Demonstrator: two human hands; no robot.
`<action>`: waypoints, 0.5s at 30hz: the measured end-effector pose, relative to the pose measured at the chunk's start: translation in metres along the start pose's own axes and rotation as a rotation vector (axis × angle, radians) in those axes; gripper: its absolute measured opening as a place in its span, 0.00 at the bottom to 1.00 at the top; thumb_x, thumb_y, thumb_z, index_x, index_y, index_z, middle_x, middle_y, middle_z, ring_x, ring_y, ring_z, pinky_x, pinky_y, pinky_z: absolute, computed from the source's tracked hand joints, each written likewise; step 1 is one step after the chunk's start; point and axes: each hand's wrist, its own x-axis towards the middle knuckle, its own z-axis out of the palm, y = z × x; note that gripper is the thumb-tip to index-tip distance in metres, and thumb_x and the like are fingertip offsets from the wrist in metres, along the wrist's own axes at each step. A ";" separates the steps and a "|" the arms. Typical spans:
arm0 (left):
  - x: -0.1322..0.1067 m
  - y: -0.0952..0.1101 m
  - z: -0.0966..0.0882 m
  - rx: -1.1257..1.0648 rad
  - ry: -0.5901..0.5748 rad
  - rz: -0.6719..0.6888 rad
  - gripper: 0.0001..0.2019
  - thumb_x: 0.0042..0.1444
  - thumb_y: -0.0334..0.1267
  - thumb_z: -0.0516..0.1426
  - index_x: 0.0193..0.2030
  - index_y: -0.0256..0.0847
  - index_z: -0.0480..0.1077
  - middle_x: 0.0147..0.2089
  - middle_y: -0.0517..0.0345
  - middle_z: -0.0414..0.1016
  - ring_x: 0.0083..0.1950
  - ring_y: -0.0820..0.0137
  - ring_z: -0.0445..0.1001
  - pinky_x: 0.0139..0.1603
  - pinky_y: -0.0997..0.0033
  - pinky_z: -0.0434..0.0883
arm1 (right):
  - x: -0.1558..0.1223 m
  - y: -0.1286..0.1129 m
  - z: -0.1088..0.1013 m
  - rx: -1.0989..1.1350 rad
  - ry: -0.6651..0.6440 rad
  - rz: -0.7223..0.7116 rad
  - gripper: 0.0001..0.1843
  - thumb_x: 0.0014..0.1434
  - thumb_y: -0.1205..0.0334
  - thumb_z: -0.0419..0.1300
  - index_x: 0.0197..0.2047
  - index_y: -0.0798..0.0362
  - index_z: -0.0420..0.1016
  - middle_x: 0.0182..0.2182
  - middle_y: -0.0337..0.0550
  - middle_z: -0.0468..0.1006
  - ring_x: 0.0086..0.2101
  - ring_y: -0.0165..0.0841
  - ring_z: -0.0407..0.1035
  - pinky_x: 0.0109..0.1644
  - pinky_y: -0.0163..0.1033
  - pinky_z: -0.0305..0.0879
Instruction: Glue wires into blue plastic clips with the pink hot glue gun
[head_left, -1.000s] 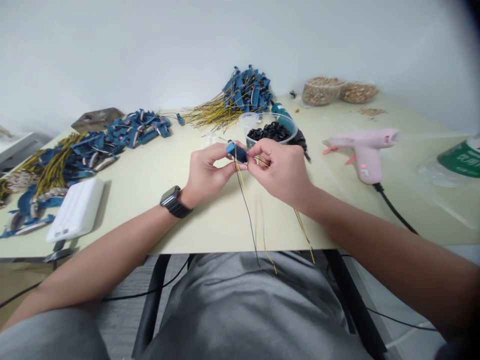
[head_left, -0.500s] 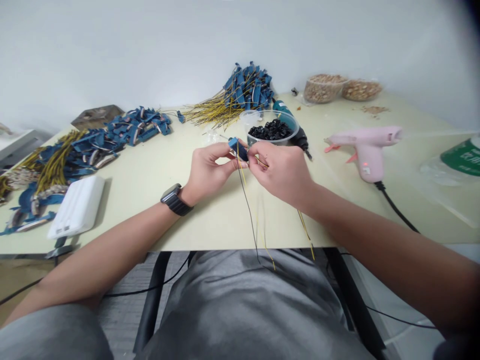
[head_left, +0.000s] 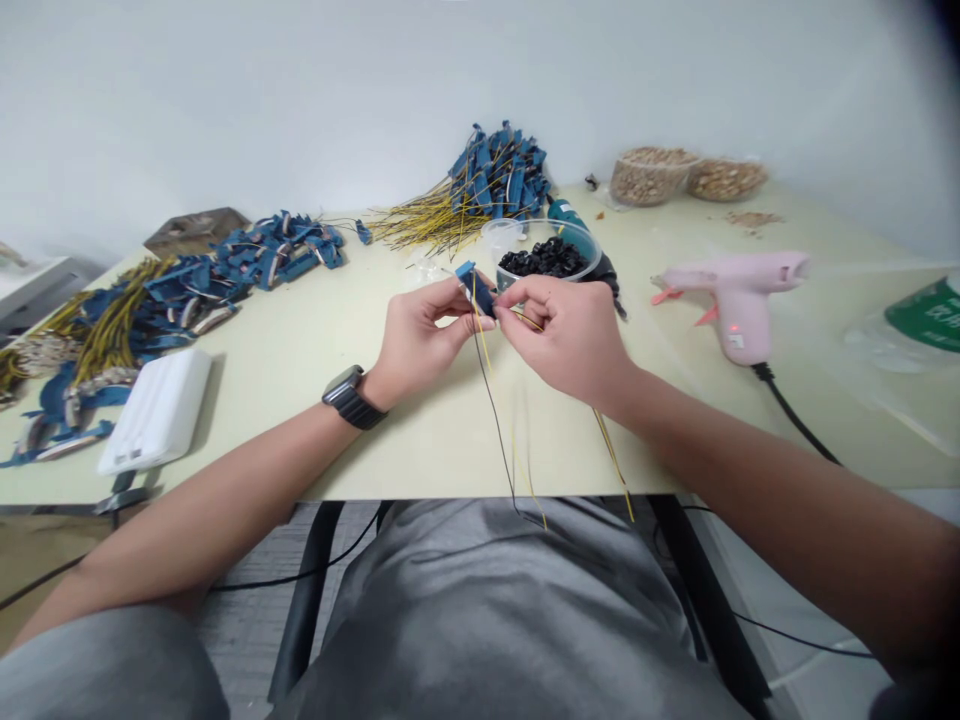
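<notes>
Between thumb and fingers, my left hand (head_left: 431,325) holds a small blue part (head_left: 475,289) tilted in front of me. A black wire and a yellow wire (head_left: 482,345) hang from it past the table's front edge. My right hand (head_left: 566,330) is pinched at the part's right side, its fingertips close against my left thumb. More yellow and black wires (head_left: 613,462) trail below the right palm; the curled fingers hide where they begin. Just behind the hands stands a clear round tub (head_left: 598,245) with small black pieces (head_left: 547,257) in it.
Blue parts with yellow wires lie in a back pile (head_left: 499,175) and a left pile (head_left: 180,300). A pink glue gun (head_left: 739,290) with a lit red light rests at right, near a green-labelled container (head_left: 930,315). A white power bank (head_left: 156,410) lies left. Two tubs (head_left: 651,178) stand behind.
Both hands stay nearly in place. The blue part has tipped slightly, and the right hand's fingers have shifted a little at its side. The hanging wires sway slightly.
</notes>
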 end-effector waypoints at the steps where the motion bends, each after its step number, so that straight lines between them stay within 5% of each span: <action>1: 0.000 0.000 0.000 -0.004 0.002 0.003 0.30 0.53 0.66 0.78 0.46 0.41 0.87 0.46 0.51 0.90 0.46 0.63 0.87 0.52 0.64 0.85 | 0.000 0.000 0.000 0.006 0.001 0.001 0.05 0.63 0.69 0.66 0.36 0.51 0.81 0.20 0.29 0.64 0.23 0.28 0.55 0.35 0.41 0.53; 15: 0.000 -0.002 -0.002 0.015 0.001 0.018 0.23 0.56 0.61 0.79 0.44 0.44 0.89 0.50 0.50 0.92 0.49 0.62 0.87 0.55 0.61 0.85 | -0.001 0.003 0.000 0.001 0.000 -0.037 0.05 0.65 0.67 0.64 0.37 0.51 0.82 0.20 0.30 0.63 0.22 0.28 0.54 0.35 0.41 0.54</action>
